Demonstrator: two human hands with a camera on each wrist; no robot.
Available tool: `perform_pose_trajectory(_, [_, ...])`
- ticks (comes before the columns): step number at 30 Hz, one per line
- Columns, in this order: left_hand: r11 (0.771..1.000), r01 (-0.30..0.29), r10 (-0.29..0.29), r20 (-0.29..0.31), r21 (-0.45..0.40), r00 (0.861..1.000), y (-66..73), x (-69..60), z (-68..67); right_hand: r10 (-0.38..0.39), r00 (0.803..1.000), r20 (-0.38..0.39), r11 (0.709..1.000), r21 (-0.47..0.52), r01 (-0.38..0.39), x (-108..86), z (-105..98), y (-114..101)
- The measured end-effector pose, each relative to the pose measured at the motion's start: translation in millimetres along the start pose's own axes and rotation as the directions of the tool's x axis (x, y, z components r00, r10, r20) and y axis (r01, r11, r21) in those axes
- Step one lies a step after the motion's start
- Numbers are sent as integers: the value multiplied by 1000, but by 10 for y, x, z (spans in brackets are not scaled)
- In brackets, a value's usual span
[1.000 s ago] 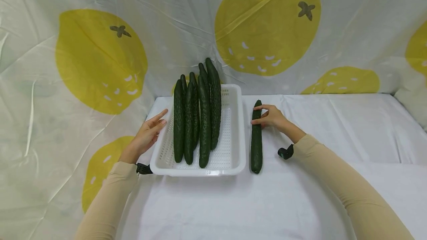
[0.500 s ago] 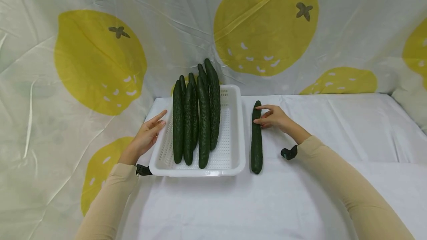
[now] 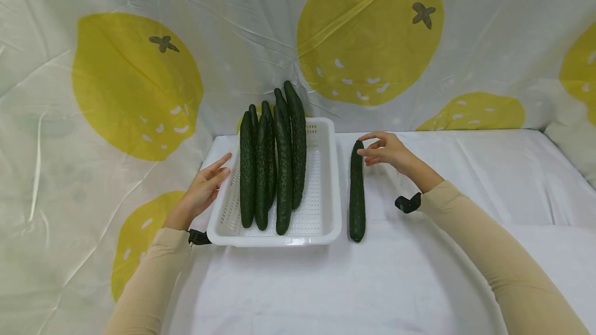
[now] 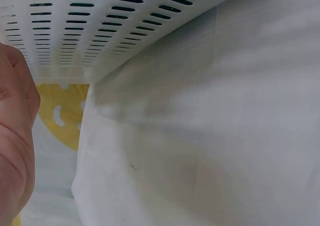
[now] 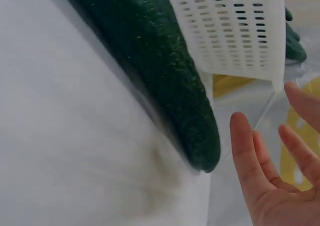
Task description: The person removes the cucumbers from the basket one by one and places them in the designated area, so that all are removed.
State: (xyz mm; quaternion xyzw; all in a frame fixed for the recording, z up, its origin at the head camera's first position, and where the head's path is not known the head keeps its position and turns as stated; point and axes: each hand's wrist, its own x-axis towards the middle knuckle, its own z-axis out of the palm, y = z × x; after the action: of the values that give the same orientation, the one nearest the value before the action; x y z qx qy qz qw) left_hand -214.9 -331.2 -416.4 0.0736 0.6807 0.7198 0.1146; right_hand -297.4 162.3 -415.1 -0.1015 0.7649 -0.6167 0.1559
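Several dark green cucumbers (image 3: 284, 180) lean in a white perforated basket (image 3: 273, 241), their tops above its back rim. My left hand (image 3: 202, 193) is at the basket's left side, fingers extended by the rim; the left wrist view shows that hand (image 4: 15, 136) beside the basket wall (image 4: 75, 41). One more cucumber (image 3: 357, 200) lies lengthwise on the cloth right of the basket. At its far end is my right hand (image 3: 388, 154), fingers spread. In the right wrist view a gap shows between the right hand (image 5: 280, 181) and the cucumber's tip (image 5: 200, 146).
A white cloth (image 3: 298, 288) covers the table. Behind and to the left hangs a pale curtain (image 3: 251, 30) with large yellow fruit prints. Black wrist devices sit at the left cuff (image 3: 199, 237) and the right cuff (image 3: 408, 203).
My right hand has slid off the lone cucumber toward its far end and slightly right, its fingers spreading apart. The cucumber, the basket and my left hand keep their places.
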Motion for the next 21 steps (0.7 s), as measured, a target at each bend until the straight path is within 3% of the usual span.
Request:
perform_pose_trajectory(5, [1000,0,0,0,-6,1000,4,1,-1,-24,999,32,1000,-3,24,-6,-16,-209])
perform_pose_trajectory(11, [1000,-6,6,5,-18,1000,-4,1,-4,-46,999,6,999,4,46,17,24,-431])
perform_pose_trajectory(21, [1000,-3,3,8,-17,1000,-10,4,-8,-91,996,26,994,59,89,96,248,-789])
